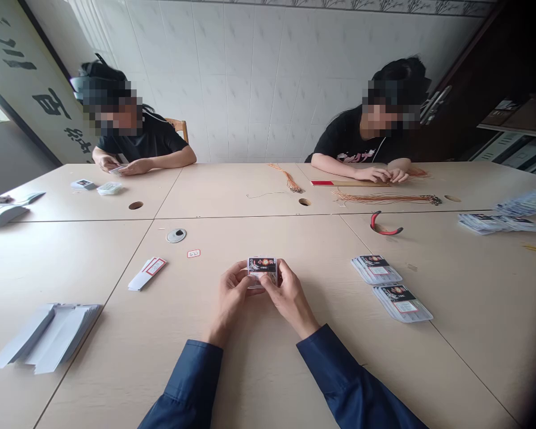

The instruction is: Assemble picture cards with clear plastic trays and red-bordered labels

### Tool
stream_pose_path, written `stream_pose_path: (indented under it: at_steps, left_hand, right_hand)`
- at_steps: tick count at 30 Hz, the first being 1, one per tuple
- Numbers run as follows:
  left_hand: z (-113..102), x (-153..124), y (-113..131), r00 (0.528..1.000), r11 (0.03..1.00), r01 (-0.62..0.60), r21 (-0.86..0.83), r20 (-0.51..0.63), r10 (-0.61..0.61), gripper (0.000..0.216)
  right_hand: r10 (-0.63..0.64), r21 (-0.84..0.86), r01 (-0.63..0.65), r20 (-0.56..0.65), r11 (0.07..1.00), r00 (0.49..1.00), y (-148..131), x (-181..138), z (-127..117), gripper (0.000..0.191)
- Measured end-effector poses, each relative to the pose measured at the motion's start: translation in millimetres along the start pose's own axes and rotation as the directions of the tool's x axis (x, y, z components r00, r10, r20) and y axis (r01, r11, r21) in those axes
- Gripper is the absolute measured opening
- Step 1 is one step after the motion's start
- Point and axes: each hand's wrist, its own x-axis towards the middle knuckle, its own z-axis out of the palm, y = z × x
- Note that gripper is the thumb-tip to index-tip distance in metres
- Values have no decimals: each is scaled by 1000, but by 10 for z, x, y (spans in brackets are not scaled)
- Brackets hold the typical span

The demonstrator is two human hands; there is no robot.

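Note:
Between my two hands is a small flat plastic pack (262, 265) with a black printed label, held just above the table. My left hand (233, 292) grips its left side, thumb across the front. My right hand (290, 296) grips the right side, its thumb also pressed on the front. To the right lie two overlapping stacks of similar labelled packs, one farther (375, 269) and one nearer (402, 302). On the left are a small fan of white cards with a red-framed label (147, 274) and a loose red-framed sticker (193, 253).
White folded paper strips (67, 333) lie at the left. Red-handled pliers (384, 231) rest beyond the right stacks. More packs (495, 223) lie far right. Across the table, one person (138, 143) handles cards; another (361, 143) works with orange cords (388, 198). A round grommet (175, 236) sits in the tabletop.

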Motion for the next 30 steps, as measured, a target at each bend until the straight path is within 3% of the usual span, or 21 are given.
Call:
stream_pose_path:
  at_steps: [8,16,30]
  left_hand:
    - [-3,12,-14,1000,1000,6,7,10,-6,35]
    - [-45,24,-46,998,999,-14,-44,-54,12,35]
    - [-58,23,-53,998,999,-26,-34,-51,24,32]
  right_hand:
    - [-6,-16,6,5,1000,1000,13,6,-6,14]
    - [7,114,-15,67,993,998,-38,-12,-22,24]
    - [-7,63,2,82,998,997,-31,-11,-19,14]
